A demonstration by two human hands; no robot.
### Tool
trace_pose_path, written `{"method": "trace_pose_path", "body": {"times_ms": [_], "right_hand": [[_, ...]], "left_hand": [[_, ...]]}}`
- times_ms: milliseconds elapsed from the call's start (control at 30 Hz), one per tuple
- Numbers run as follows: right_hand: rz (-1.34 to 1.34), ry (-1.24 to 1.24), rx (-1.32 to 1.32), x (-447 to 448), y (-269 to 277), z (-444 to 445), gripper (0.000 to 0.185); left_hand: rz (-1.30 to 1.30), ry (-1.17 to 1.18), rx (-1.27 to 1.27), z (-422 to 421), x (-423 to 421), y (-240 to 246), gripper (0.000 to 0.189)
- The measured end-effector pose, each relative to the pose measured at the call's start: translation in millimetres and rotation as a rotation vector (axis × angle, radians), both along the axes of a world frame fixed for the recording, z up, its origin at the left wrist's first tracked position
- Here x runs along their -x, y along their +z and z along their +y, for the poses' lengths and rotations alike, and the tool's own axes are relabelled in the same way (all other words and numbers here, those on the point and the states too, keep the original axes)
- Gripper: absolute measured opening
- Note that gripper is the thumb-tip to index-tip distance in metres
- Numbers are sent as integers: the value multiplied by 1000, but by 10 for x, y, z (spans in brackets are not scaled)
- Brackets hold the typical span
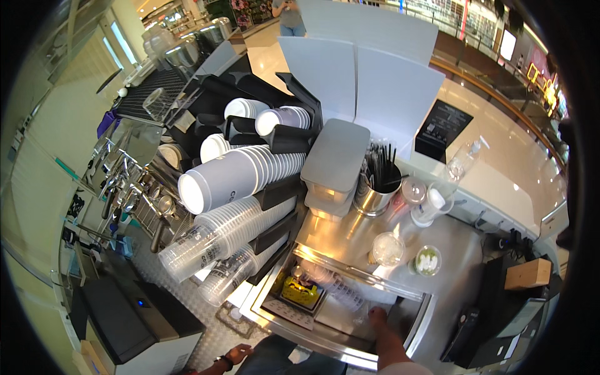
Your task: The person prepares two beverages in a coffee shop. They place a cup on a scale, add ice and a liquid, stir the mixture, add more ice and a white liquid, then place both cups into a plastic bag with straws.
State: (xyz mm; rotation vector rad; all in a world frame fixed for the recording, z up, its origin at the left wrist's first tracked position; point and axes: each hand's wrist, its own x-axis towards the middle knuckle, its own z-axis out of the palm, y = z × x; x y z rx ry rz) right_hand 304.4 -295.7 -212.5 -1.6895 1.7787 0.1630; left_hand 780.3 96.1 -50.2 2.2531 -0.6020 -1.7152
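Note:
My right hand (377, 316) reaches down into an open steel drawer (335, 347), at its right side. The fingers are beside a stack of clear plastic lids or cups (344, 291) in a thin clear wrapper; whether they grip it cannot be made out. In the drawer's left part lies a yellow and purple packet (300, 290) in a dark tray, behind a perforated panel (287, 313). My left hand (239, 354), with a dark band at the wrist, hangs low outside the drawer, by my leg. It appears to hold nothing, its fingers loosely extended.
On the steel counter (323, 234) stand a whipped-topped clear cup (388, 248), a green drink (427, 260) and a steel straw holder (375, 199). Paper cups (234, 180) and clear plastic cups (225, 234) jut out leftward from black racks. An espresso machine (140, 187) is at left.

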Motion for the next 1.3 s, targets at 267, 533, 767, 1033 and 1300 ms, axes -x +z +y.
{"method": "trace_pose_path", "body": {"times_ms": [267,533,767,1033,1300], "right_hand": [[123,15,234,-154,-549,57,28],[239,537,194,-390,216,120,25],[243,274,59,-525,166,-72,25],[260,213,30,-442,-62,-68,26],[276,196,22,-294,-67,-127,27]], "left_hand": [[-41,2,99,-238,56,-10,58],[-65,30,119,236,-135,-418,46],[-118,-156,230,548,-197,-957,44],[-43,-14,93,-53,-141,-477,48],[-40,-37,75,-167,-76,-216,52]]}}
